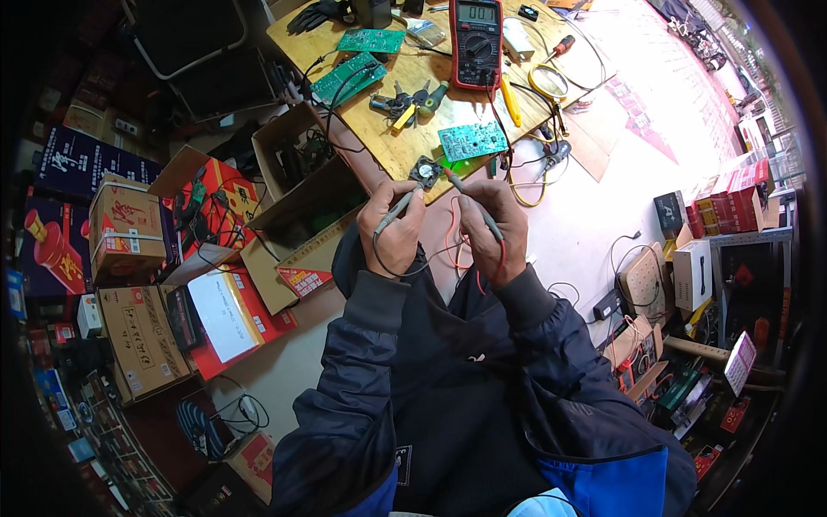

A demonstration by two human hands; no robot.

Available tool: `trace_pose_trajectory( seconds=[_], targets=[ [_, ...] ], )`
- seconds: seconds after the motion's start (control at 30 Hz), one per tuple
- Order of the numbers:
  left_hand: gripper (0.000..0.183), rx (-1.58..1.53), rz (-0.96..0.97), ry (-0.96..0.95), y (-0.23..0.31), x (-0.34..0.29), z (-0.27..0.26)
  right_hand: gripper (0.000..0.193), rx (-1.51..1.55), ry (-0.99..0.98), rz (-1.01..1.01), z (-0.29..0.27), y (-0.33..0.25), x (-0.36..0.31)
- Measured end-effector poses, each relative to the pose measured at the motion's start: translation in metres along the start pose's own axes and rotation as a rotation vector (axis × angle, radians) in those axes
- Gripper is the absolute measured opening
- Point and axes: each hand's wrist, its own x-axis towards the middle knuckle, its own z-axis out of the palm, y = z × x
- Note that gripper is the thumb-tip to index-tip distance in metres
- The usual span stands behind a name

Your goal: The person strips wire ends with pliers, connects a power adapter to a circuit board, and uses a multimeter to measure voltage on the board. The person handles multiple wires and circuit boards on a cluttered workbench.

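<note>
My left hand [395, 233] is closed around a grey test probe [394, 209] with a black lead. My right hand [500, 226] pinches a second test probe [490, 221], which has a red tip and a red lead. Between both hands, at the table's near edge, lies a small black cooling fan [425, 171] with a pale hub. The left probe's tip is hidden by my fingers; the right one points toward the fan, and contact cannot be made out. Behind the fan sits a green circuit board [473, 141]. Further back lies a red-framed digital multimeter [476, 45] with a lit display.
The wooden table [345, 34] also carries more green boards [348, 78], pliers [413, 103], a yellow-handled tool [510, 102], a screwdriver [562, 47] and loose cables. Open cardboard boxes [301, 215] crowd the left side. A cluttered shelf [749, 237] stands at the right.
</note>
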Motion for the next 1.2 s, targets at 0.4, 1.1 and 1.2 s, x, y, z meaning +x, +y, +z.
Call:
trace_pose_trajectory(
  seconds=[0.4, 1.1, 1.2],
  targets=[
    [0.010, -0.012, -0.012, 0.001, -0.004, 0.000, 0.001, 0.020, -0.046, -0.022, -0.023, 0.009, 0.006, 0.007],
    [0.009, -0.024, -0.011, 0.043, -0.004, 0.000, 0.002, 0.018, -0.069, -0.050, -0.017, 0.010, 0.005, 0.006],
    [0.009, -0.033, -0.012, 0.044, -0.004, 0.000, 0.002, 0.018, -0.077, -0.044, -0.024, 0.010, 0.005, 0.007]
  ],
)
